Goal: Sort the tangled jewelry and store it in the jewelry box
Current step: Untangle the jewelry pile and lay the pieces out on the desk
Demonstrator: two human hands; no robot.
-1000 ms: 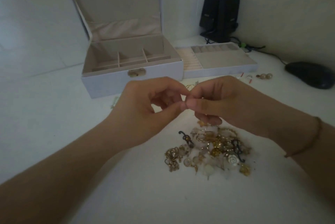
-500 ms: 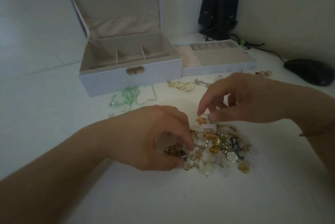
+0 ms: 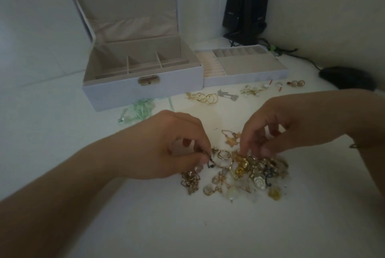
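1. The tangled jewelry pile (image 3: 239, 172) is heaped on the table (image 3: 62, 132), well in front of the open jewelry box (image 3: 143, 95).
2. A small dark piece (image 3: 210, 161) is pinched by the left hand (image 3: 166, 149); the pile's top is picked at by the right hand (image 3: 268, 130), fingers curled.
3. Light, snaggy stuff, probably best lifted by one loose end.
4. Plenty of open table is left around it.

Left arm: reaching in from the lower left, forearm bare.
Left hand (image 3: 166, 145): hovering palm down, thumb and forefinger pinching a small dark piece.
Right arm: coming in from the right edge, wrist bent down.
Right hand (image 3: 277, 130): fingers curling downward, fingertips (image 3: 243, 149) touching the pile.
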